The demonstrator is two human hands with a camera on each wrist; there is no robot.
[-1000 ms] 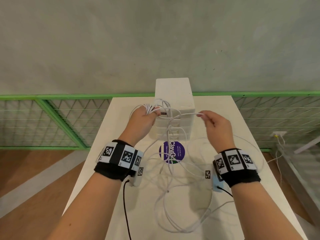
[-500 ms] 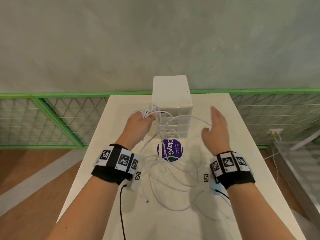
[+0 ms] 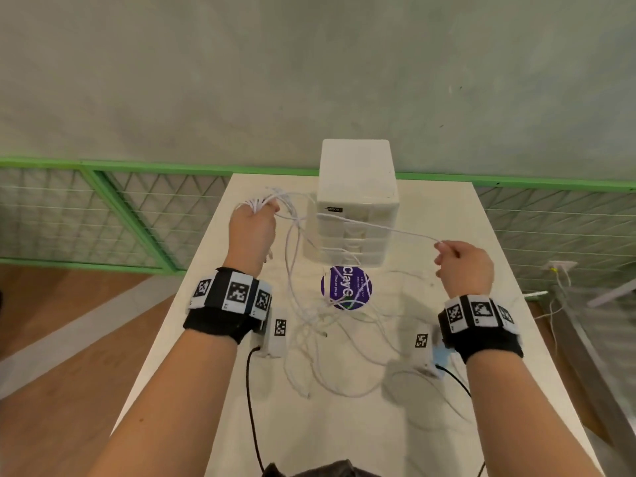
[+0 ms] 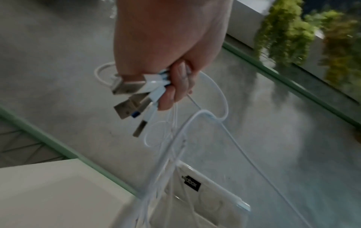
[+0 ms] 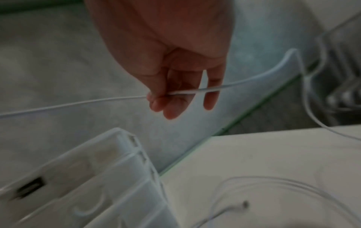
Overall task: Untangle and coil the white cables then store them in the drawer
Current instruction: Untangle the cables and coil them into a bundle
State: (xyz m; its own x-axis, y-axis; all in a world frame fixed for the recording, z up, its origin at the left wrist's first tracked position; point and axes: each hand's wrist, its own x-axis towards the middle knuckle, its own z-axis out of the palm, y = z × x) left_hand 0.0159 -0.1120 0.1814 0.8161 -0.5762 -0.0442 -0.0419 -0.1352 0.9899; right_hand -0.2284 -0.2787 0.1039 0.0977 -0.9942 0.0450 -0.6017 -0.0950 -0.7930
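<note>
My left hand (image 3: 253, 225) (image 4: 173, 77) is raised left of the white drawer unit (image 3: 358, 201) and grips a bunch of white cable ends; their USB plugs (image 4: 129, 98) stick out past the fingers. One white cable (image 3: 378, 228) (image 5: 78, 103) stretches from that bunch across the drawer front to my right hand (image 3: 461, 263) (image 5: 175, 95), which pinches it between thumb and fingers. The other cables (image 3: 330, 325) hang from the left hand into a loose tangle on the white table (image 3: 344, 425). All drawers look closed.
A purple round sticker (image 3: 346, 287) lies on the table before the drawer unit. A green mesh railing (image 3: 103, 208) runs behind and left of the table, below a grey wall. Wood floor lies to the left; a metal frame (image 3: 585, 325) stands right.
My right hand let go of the strand, opened, then pinched a cable again and drew it out to the right. The left hand kept its bundle and shifted left. The tangle on the table has shrunk.
</note>
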